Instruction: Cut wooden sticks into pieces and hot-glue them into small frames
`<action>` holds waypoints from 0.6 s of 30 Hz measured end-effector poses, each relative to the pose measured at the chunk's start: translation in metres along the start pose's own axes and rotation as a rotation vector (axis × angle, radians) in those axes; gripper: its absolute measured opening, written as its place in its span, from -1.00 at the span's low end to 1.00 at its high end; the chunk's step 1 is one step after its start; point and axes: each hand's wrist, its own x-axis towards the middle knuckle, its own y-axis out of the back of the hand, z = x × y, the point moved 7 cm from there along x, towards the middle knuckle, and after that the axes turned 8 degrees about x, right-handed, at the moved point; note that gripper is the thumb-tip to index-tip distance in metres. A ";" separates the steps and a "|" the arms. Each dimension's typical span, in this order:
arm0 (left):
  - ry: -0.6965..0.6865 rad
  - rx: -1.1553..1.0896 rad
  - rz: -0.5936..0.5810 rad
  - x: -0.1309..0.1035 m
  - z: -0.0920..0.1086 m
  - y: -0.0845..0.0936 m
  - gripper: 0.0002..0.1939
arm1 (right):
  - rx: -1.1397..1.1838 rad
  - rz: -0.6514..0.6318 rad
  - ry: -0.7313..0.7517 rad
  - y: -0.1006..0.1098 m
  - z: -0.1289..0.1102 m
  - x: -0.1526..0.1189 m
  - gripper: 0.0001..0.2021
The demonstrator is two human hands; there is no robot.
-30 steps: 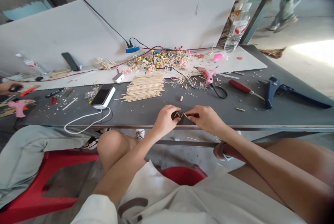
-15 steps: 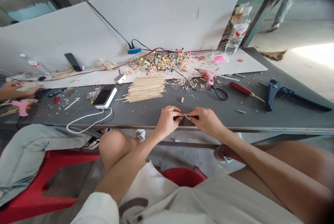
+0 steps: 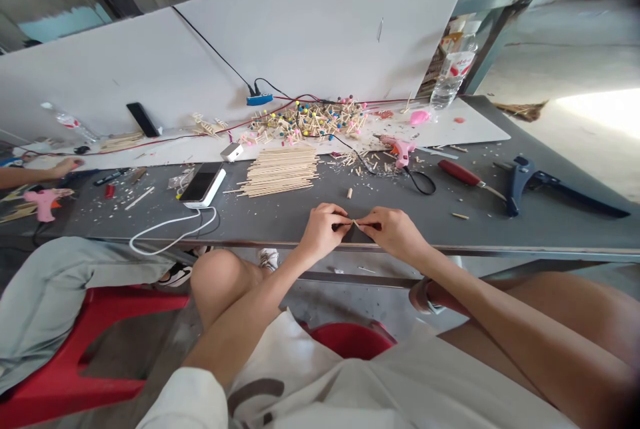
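Sticks are apparently meeting between pinching hands, seemingly unfinished (a bundle is lying loose beyond).

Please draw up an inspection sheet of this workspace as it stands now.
Surface: grey table, scattered with pale crumbs and wooden offcuts.
Job's things: small wooden piece between the fingertips; stick stack; heap of bead-tipped sticks; pink glue gun, lying right of the heap.
Clutter: red-handled tool, blue-handled tool, water bottle.
Hands: left hand and right hand pinch the piece together near the front edge.
Cables: white cable loops by the front edge; black cable curls beside the glue gun.
Surroundings: another person's hand at far left; red stool below.
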 end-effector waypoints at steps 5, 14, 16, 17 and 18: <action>-0.009 0.003 0.015 0.001 0.000 0.000 -0.86 | -0.008 -0.002 0.015 -0.001 0.001 0.000 -0.76; -0.030 -0.015 0.012 0.001 -0.002 -0.002 -0.86 | -0.016 -0.005 0.011 -0.001 0.000 0.000 -0.75; -0.026 -0.020 0.010 0.002 -0.002 -0.002 -0.86 | -0.011 -0.009 0.005 -0.001 0.000 0.000 -0.76; -0.023 -0.022 0.009 0.002 -0.002 -0.002 -0.86 | -0.011 -0.011 0.001 -0.001 0.000 0.000 -0.76; -0.019 -0.023 0.010 0.002 -0.003 -0.002 -0.86 | -0.012 -0.013 -0.001 -0.001 0.001 0.000 -0.76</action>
